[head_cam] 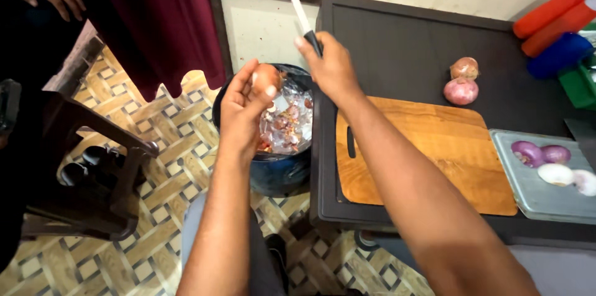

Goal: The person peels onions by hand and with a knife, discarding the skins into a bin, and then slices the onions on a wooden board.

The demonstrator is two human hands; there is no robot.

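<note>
Peeling step: left hand is gripping a round brownish onion at frame centre, above the dark round waste bin. Right hand is closing round a black-handled knife, blade up. Next, the blade needs setting against the skin.

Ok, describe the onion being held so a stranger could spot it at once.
Start at the dark table with the wooden cutting board; just off its left edge stands a bin holding peels. Above that bin, the left hand grips an onion. Unlike the two unpeeled onions resting on the table, it is held in the air, beside the knife in the right hand.
</note>
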